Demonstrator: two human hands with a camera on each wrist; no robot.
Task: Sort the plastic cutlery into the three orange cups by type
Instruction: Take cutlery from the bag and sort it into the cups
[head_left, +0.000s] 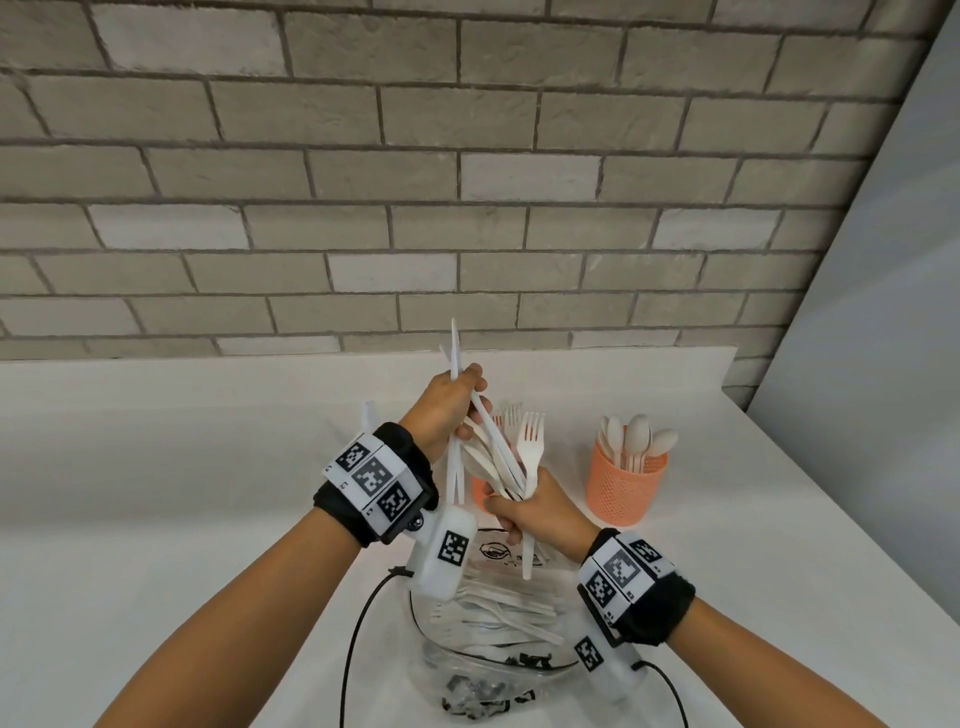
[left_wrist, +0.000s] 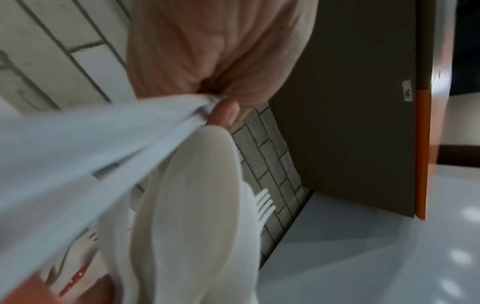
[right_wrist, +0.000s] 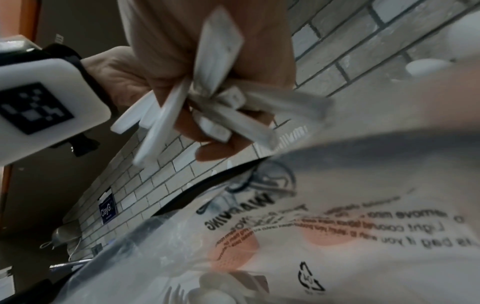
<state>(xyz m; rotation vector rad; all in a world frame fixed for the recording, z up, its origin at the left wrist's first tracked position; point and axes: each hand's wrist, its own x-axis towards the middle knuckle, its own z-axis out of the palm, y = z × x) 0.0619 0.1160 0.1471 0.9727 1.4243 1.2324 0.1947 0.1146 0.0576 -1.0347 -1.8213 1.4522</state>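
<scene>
- A mixed bunch of white cutlery (head_left: 501, 467) is held up at lower centre of the head view, above a clear plastic bag (head_left: 493, 618) that holds more cutlery.
- The right hand (head_left: 535, 512) is clenched round the bunch's handles from below; the right wrist view shows the handle ends fanning out of the fist.
- The left hand (head_left: 447, 410) grips several knives (head_left: 455, 415) pointing upward, fingers wrapped round them, just above and left of the bunch.
- Behind the hands, an orange cup with forks (head_left: 511, 415) is mostly hidden.
- To the right, an orange cup of spoons (head_left: 623, 486) stands on the white bench (head_left: 182, 467).
- A grey brick wall (head_left: 415, 182) fills the upper frame.
</scene>
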